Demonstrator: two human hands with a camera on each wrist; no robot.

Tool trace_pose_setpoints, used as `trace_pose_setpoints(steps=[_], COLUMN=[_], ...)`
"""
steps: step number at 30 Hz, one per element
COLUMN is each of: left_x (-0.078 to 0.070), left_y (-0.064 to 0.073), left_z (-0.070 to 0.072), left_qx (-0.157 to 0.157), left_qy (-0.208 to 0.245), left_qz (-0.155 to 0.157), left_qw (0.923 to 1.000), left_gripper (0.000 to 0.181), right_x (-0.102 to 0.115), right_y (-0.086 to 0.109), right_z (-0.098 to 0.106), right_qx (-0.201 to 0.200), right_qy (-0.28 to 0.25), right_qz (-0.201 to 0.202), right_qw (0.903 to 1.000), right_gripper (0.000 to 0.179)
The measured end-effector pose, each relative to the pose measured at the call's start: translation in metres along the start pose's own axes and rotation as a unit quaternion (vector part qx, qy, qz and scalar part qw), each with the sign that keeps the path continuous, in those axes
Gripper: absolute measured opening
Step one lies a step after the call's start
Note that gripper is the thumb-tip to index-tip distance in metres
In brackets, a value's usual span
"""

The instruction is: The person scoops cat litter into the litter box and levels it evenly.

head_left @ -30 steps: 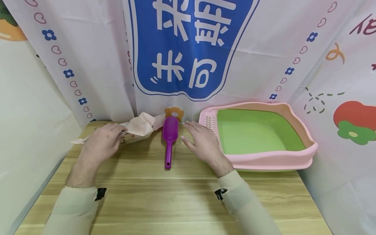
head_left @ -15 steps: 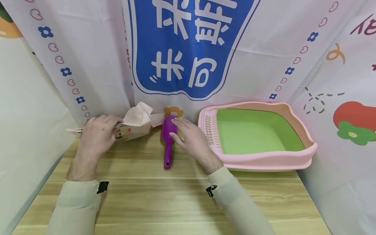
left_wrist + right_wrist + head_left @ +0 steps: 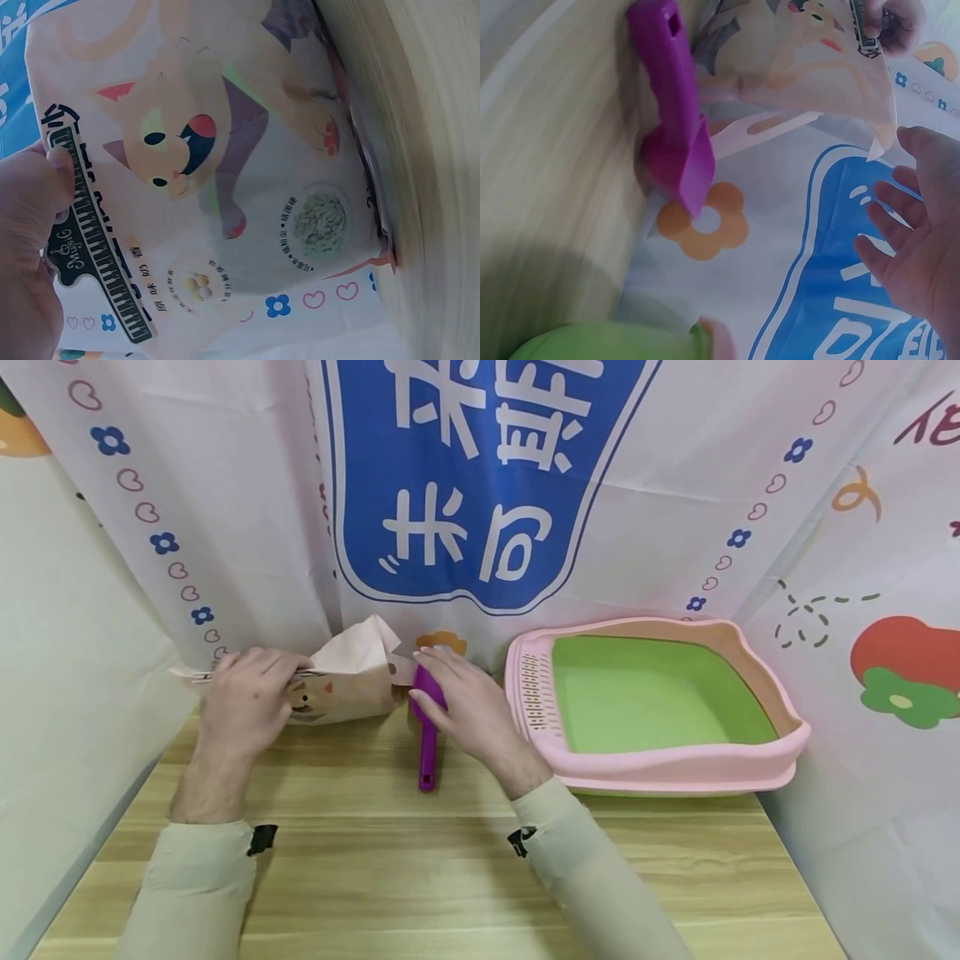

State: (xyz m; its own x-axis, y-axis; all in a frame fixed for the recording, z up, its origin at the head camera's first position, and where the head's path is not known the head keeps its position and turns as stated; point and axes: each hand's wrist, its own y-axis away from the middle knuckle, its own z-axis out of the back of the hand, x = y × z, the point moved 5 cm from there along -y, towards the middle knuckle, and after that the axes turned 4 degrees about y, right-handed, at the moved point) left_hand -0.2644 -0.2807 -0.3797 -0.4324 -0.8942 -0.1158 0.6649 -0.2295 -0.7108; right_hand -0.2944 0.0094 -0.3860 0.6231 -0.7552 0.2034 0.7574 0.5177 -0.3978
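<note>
At the back left of the table a pale pink cat litter bag [image 3: 348, 692] stands, printed with a cartoon cat. My left hand [image 3: 251, 697] grips its top edge. In the left wrist view the thumb presses beside a dark piano-keyboard-shaped piece [image 3: 97, 232] along the bag's top. A purple scoop [image 3: 427, 747] lies to the right of the bag, handle toward me. Above it is my right hand [image 3: 474, 706], hiding part of its blade in the head view. The right wrist view shows that hand [image 3: 922, 225] with loosely spread fingers, holding nothing, apart from the scoop [image 3: 676, 112].
A litter tray with a pink rim [image 3: 675, 770] and green base sits at the back right, a slotted strip [image 3: 534, 693] on its left side. A printed cloth [image 3: 262, 510] hangs right behind everything. Under it all is a wood-grain table [image 3: 450, 877].
My right hand has moved left from beside the tray to over the scoop. My left hand has shifted slightly left and back, and the bag's front now shows more upright.
</note>
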Motion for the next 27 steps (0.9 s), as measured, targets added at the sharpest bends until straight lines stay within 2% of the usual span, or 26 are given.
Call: trace_pose_setpoints(steps=[6,10,18,23,27], left_x=[-0.005,-0.009,-0.021,-0.025,-0.026], left_y=[-0.001,-0.002,-0.004,-0.005,-0.004], left_z=[-0.004,-0.007,-0.011,-0.013,-0.013], left_qx=[-0.013,-0.015,-0.011,-0.016,-0.006], left_qy=[0.003,0.009,0.024,0.030,0.029], left_qz=[-0.022,-0.039,-0.054,-0.062,-0.056], left_qw=[0.9997,0.9991,0.9982,0.9975,0.9980], left_gripper=[0.040,0.039,0.044,0.042,0.042], right_x=[0.016,0.026,0.037,0.038,0.033], right_y=[-0.010,-0.015,-0.025,-0.028,-0.030], right_z=[0.006,0.008,0.001,-0.003,-0.009], right_qx=[-0.035,-0.046,-0.030,-0.017,-0.006], right_qy=[-0.003,0.015,0.061,0.094,0.109], right_qz=[0.035,0.055,0.075,0.065,0.052], right_qw=[0.9988,0.9973,0.9949,0.9933,0.9927], right_gripper=[0.057,0.059,0.060,0.061,0.055])
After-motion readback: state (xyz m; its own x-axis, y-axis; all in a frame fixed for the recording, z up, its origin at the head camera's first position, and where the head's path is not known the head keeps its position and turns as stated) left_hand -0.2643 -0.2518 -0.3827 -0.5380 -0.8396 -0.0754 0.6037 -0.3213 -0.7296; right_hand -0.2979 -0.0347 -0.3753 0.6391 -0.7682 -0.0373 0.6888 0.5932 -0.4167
